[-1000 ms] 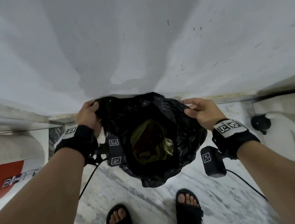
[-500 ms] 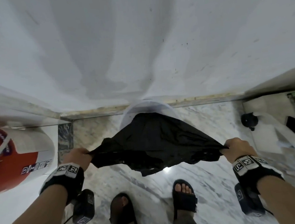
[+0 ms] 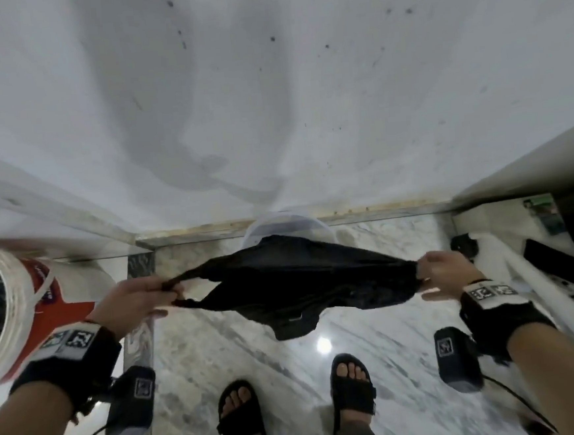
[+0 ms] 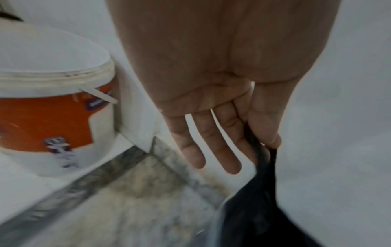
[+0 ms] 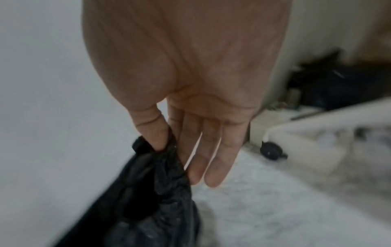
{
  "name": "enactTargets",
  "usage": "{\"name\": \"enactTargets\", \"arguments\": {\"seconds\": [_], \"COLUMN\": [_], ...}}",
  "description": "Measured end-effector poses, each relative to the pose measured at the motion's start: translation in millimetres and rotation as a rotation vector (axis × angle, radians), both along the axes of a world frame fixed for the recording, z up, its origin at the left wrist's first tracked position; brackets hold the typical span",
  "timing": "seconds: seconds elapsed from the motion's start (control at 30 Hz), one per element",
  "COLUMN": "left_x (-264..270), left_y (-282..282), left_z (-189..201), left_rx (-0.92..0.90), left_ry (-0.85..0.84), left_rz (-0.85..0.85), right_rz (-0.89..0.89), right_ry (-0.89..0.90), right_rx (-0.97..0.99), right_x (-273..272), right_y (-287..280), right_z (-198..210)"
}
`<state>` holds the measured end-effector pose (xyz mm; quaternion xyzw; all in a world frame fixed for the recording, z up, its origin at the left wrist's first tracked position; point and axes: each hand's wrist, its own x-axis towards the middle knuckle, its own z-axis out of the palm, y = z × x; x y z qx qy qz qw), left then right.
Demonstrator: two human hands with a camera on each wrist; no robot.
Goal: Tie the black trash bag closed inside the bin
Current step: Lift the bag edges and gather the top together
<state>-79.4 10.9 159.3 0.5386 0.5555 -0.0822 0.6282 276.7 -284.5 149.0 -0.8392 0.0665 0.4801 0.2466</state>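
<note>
The black trash bag (image 3: 297,281) is stretched flat and wide between my two hands, above a white bin (image 3: 284,226) that stands against the wall. My left hand (image 3: 141,302) pinches the bag's left corner (image 4: 262,155) between thumb and forefinger, and its other fingers (image 4: 222,150) hang straight. My right hand (image 3: 444,275) pinches the bunched right corner (image 5: 167,167) the same way, with its remaining fingers (image 5: 213,155) loose. The bag's mouth is pulled shut, so what lies inside is hidden.
A white and orange paint bucket (image 3: 21,307) sits on a raised ledge at the left. At the right stand a white wheeled frame (image 3: 466,244) and a dark phone-like slab (image 3: 553,265). My sandalled feet (image 3: 294,409) stand on the marble floor below the bag.
A second ago the bag's mouth was held open, showing rubbish inside. Both hands have since drawn apart and downward, pulling the rim taut and flat, and the white bin behind now shows.
</note>
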Motion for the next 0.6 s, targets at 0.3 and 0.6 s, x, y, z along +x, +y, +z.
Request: {"name": "enactTargets", "arguments": {"seconds": [0.3, 0.6], "left_x": [147.3, 169.6], "left_y": [-17.5, -57.2], "left_z": [30.7, 10.0], "left_rx": [-0.132, -0.201], "left_ry": [-0.323, -0.385], "left_rz": [0.089, 0.081], "right_rz": [-0.44, -0.198], "right_ry": [-0.014, -0.414], "right_rx": [0.673, 0.765], "right_x": [-19.8, -33.8], "right_y": [78.8, 125.2], "right_z": [15.4, 20.1]}}
